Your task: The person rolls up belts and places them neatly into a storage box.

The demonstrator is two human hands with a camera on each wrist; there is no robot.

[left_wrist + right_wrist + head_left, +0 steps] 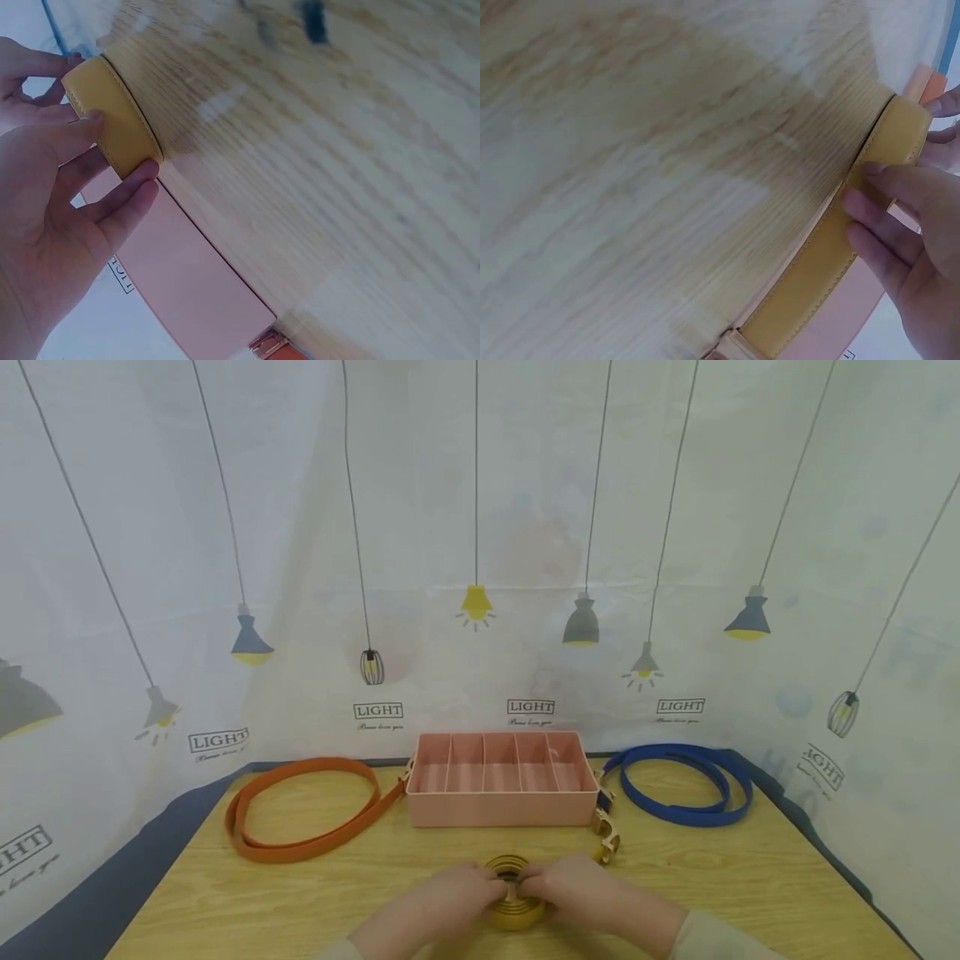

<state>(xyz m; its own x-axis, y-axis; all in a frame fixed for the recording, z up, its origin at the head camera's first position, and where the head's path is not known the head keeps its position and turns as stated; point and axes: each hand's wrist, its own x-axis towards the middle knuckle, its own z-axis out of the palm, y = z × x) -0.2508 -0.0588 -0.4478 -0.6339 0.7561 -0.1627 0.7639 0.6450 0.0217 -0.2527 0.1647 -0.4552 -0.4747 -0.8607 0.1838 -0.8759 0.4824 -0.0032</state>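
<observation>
A yellow leather belt (517, 917) with stitched edges stands on its edge on the wooden table, wound into a round coil of several layers. My left hand (459, 897) grips the coil's left side, thumb and fingertips against the leather in the left wrist view. On the other side, my right hand (583, 889) pinches the belt between thumb and fingers. From the coil a length of strap (802, 277) runs out past the right hand toward a gold-coloured buckle (606, 837). The fingers partly cover the coil's middle in the head view.
Behind the hands stands a pink box (502, 810) with several compartments. An orange belt (300, 850) lies loosely looped to its left, and a blue belt (693, 817) lies looped to its right. A white curtain (420, 527) printed with lamps surrounds the table.
</observation>
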